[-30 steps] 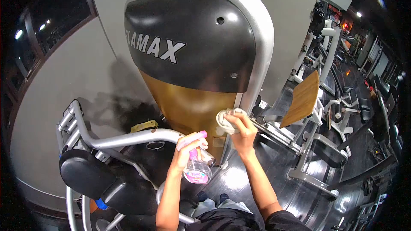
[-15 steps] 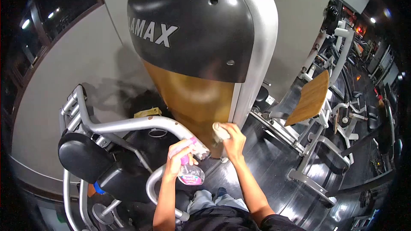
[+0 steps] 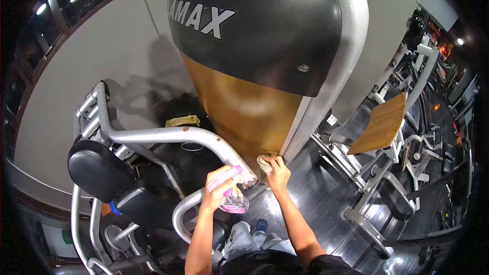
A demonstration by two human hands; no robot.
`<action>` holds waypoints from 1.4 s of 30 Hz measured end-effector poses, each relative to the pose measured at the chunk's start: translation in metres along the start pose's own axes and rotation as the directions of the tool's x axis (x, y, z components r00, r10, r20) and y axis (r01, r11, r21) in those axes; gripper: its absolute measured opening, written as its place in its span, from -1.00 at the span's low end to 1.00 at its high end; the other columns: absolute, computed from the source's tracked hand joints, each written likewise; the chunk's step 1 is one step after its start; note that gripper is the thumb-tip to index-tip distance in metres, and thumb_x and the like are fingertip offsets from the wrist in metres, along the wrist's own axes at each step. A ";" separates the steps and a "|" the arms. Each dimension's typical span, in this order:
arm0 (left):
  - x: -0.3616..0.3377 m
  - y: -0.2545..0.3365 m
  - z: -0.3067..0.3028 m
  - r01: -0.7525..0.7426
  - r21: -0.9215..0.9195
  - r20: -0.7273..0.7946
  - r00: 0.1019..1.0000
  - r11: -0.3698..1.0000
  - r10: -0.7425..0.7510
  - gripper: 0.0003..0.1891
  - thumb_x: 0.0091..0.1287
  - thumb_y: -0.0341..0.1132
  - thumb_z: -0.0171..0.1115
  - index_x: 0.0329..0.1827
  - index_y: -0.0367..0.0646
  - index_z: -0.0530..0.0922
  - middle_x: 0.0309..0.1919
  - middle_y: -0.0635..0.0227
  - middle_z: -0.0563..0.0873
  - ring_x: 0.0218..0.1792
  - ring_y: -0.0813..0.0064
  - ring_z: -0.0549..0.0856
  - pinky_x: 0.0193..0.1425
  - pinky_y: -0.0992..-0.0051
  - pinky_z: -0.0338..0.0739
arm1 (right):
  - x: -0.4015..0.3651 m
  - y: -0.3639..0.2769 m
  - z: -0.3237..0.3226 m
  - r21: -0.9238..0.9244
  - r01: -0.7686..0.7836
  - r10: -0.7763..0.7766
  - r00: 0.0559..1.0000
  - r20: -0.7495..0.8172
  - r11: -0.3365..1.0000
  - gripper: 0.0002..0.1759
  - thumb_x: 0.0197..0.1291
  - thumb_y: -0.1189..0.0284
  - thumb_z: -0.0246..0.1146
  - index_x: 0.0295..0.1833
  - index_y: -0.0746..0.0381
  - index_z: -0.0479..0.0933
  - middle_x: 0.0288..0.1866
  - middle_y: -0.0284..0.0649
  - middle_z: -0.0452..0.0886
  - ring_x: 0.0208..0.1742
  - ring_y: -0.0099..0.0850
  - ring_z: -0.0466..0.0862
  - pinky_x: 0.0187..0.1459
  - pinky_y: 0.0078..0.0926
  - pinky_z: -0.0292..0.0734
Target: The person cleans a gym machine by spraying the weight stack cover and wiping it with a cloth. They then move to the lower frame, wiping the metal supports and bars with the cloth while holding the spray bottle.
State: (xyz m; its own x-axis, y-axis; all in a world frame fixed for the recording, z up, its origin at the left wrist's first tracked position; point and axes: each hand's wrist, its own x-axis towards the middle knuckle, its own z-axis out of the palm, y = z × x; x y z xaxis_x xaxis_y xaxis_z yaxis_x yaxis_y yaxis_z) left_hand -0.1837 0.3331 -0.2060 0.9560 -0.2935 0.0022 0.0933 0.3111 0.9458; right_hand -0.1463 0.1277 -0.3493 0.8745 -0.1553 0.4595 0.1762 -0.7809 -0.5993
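The left hand [image 3: 218, 188] is wrapped around the upper part of a spray bottle [image 3: 235, 205], fingers curled about its pink head. The clear body with its pink label hangs just below the fingers, tilted a little, above the person's legs [image 3: 245, 238]. The rounded end of a bent silver tube [image 3: 198, 138] comes down just beyond this hand; whether hand and tube touch, I cannot tell.

The right hand [image 3: 277, 174] pinches a bunched, pale cloth [image 3: 263, 164] between thumb and fingers. The cloth sits at the far left side of that hand, at the fingertips, to the right of the bottle and somewhat farther from the person. It overlaps the low end of a brown-gold panel [image 3: 249, 107], near the panel's right edge; whether it presses on the surface cannot be made out. The two hands are apart, with the tube's end showing between them.

Above the panel is a dark cover [image 3: 260, 30] with large pale letters, bordered on the right by a silver frame [image 3: 351, 30]. Black pads [image 3: 145, 206] stand left of the left hand, and a wooden board [image 3: 379, 125] is well to the right.
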 end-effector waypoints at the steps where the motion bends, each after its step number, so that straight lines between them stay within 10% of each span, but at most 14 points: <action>1: 0.000 0.003 0.001 0.011 -0.030 -0.007 1.000 1.000 -0.011 -0.85 0.32 -0.43 0.20 -0.22 -0.40 0.57 -0.43 0.28 0.62 -0.60 0.55 0.60 -0.40 0.43 0.67 | -0.006 0.005 -0.003 0.071 0.011 -0.007 0.998 -0.056 0.997 -0.57 -0.17 0.64 0.37 -0.11 0.05 0.67 -0.13 -0.33 0.63 -0.11 -0.27 0.70 -0.14 -0.34 0.61; 11: 0.003 -0.008 -0.010 -0.040 -0.133 0.088 0.995 0.990 0.052 -0.73 0.27 -0.32 0.23 -0.22 -0.46 0.54 -0.42 0.09 0.65 -0.66 0.40 0.63 -0.50 0.32 0.70 | -0.023 -0.009 -0.097 0.417 -0.077 0.165 0.970 -0.179 0.905 -0.66 -0.10 0.59 0.42 -0.10 0.25 0.67 -0.14 -0.15 0.67 -0.04 -0.30 0.68 0.04 -0.43 0.53; 17: -0.004 -0.008 -0.002 0.004 -0.171 0.195 0.980 0.985 0.030 -0.78 0.28 -0.40 0.19 -0.19 -0.46 0.56 -0.39 0.08 0.66 -0.63 0.38 0.65 -0.45 0.33 0.69 | -0.059 0.010 -0.130 0.663 -0.481 0.482 0.853 0.201 0.574 -0.73 0.14 0.58 0.36 -0.01 0.29 0.61 -0.07 -0.29 0.68 -0.04 -0.55 0.63 0.04 -0.57 0.50; 34: -0.041 -0.030 0.125 0.104 0.044 0.516 0.849 0.994 -0.112 -0.82 0.28 -0.35 0.24 -0.35 -0.33 0.60 -0.46 0.28 0.63 -0.60 0.55 0.64 -0.45 0.54 0.61 | -0.207 0.024 -0.237 0.922 -0.332 0.695 0.616 0.371 -0.198 -0.65 0.39 0.30 0.01 0.11 0.28 0.51 -0.02 -0.18 0.66 -0.04 -0.39 0.68 0.00 -0.41 0.62; 42: -0.078 -0.072 0.177 0.134 -0.013 0.608 0.788 0.991 -0.099 -0.86 0.29 -0.38 0.25 -0.29 -0.32 0.58 -0.43 0.31 0.63 -0.61 0.58 0.62 -0.49 0.58 0.56 | -0.298 0.005 -0.286 0.958 -0.187 0.818 0.501 0.282 -0.215 -0.62 0.34 0.18 0.13 0.12 0.19 0.51 -0.04 -0.22 0.67 -0.09 -0.36 0.69 -0.06 -0.31 0.65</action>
State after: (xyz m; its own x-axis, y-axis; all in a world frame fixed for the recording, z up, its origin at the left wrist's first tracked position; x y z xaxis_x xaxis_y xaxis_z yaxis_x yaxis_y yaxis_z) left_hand -0.3141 0.1735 -0.2166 0.5743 -0.8117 0.1058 0.2245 0.2805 0.9332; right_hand -0.5352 -0.0029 -0.3021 0.7096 -0.5464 -0.4448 0.2313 0.7770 -0.5855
